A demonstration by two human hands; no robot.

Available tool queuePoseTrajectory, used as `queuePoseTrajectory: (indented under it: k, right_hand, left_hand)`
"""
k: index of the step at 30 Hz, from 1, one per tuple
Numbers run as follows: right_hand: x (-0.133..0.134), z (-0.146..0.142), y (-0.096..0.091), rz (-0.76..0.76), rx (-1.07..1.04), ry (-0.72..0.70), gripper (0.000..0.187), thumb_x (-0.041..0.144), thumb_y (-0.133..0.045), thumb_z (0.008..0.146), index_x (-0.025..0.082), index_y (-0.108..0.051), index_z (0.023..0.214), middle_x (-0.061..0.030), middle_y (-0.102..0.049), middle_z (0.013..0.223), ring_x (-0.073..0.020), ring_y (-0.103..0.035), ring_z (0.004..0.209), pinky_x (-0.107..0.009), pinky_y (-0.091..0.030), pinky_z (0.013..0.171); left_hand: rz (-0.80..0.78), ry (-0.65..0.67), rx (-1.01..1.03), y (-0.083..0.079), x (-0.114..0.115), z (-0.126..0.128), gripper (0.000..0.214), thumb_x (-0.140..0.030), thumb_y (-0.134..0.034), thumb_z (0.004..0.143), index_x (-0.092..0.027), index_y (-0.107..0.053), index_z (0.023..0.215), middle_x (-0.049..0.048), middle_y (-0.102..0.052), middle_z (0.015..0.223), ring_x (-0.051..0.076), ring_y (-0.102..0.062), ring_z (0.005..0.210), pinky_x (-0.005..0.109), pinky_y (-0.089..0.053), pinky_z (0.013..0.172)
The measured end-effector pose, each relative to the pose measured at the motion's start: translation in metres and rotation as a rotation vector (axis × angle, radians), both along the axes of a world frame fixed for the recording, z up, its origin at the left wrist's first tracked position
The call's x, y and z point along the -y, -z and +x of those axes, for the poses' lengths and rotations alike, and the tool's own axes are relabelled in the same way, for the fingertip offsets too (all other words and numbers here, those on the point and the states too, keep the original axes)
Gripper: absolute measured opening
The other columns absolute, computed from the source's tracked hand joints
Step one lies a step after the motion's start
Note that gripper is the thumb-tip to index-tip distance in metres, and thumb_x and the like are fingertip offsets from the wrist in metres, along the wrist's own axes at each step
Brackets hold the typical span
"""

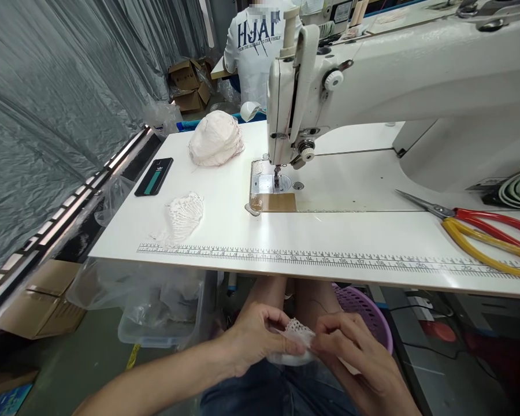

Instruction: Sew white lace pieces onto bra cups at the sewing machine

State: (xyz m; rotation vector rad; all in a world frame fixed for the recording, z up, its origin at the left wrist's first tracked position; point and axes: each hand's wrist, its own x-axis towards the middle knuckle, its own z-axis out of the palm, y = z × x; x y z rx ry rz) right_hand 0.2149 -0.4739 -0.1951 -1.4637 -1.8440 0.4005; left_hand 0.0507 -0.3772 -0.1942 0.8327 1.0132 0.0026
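Above my lap, just below the table's front edge, both hands grip a small piece of white lace fabric [298, 331]. My left hand [260, 338] pinches its left side between thumb and fingers. Closed on the right side of the lace is my right hand [351, 352], its fingertips pressed together. A loose white lace piece [185, 216] lies on the left of the table [225, 231], beside the printed ruler. Behind it sits a rounded pile of pale fabric [216, 138].
A white sewing machine [355, 81] stands over the table, needle at its plate [272, 184]. Scissors [472, 222] with red and yellow handles lie at right, a phone [154, 177] at left. A purple basket [368, 312] and clear bin [156, 329] are below. A person [255, 52] sits ahead.
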Motion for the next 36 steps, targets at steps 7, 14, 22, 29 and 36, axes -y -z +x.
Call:
queuePoseTrajectory:
  k: [7,14,22,29,36]
  right_hand:
    - [0.005,-0.003,0.010,-0.158,-0.163,0.025,0.008,0.016,-0.053,0.086,0.021,-0.054,0.091,-0.0036,-0.055,0.092,-0.0136,-0.053,0.086,-0.023,-0.043,0.070]
    - [-0.002,-0.006,-0.002,-0.585,-0.572,0.051,0.023,0.036,-0.043,0.092,0.017,-0.053,0.081,-0.0029,-0.054,0.078,-0.0130,-0.052,0.074,-0.021,-0.042,0.064]
    - [-0.006,-0.004,-0.007,-0.677,-0.659,0.056,0.029,0.042,-0.045,0.089,0.016,-0.052,0.078,-0.0022,-0.052,0.074,-0.0118,-0.047,0.070,-0.020,-0.039,0.061]
    - [-0.007,-0.005,-0.008,-0.724,-0.678,0.068,0.029,0.041,-0.046,0.088,0.015,-0.051,0.076,-0.0026,-0.052,0.075,-0.0125,-0.047,0.071,-0.021,-0.038,0.062]
    - [-0.006,-0.005,-0.005,-0.792,-0.761,0.082,0.025,0.041,-0.050,0.086,0.016,-0.048,0.081,-0.0016,-0.049,0.077,-0.0119,-0.045,0.072,-0.021,-0.038,0.062]
  left_hand:
    - [0.029,0.034,0.025,0.000,-0.001,-0.001,0.044,-0.030,-0.083,0.045,-0.004,-0.064,0.076,0.0033,-0.057,0.066,0.007,-0.045,0.059,0.020,-0.033,0.056]
    - [0.037,0.082,-0.012,-0.005,-0.001,-0.003,0.041,-0.030,-0.081,0.047,-0.005,-0.064,0.075,0.0028,-0.055,0.065,0.008,-0.046,0.060,0.019,-0.032,0.055]
    - [0.054,0.099,-0.020,-0.007,-0.004,-0.003,0.037,-0.027,-0.078,0.049,-0.004,-0.066,0.076,0.0033,-0.055,0.065,0.009,-0.046,0.060,0.019,-0.032,0.055]
    - [0.109,0.144,-0.011,-0.005,-0.002,-0.005,0.037,-0.032,-0.078,0.052,-0.005,-0.066,0.075,0.0022,-0.052,0.066,0.009,-0.044,0.062,0.020,-0.031,0.056]
    - [0.256,0.218,0.071,-0.010,-0.007,-0.005,0.030,-0.034,-0.073,0.062,-0.006,-0.066,0.070,0.0018,-0.050,0.070,0.008,-0.042,0.064,0.021,-0.029,0.057]
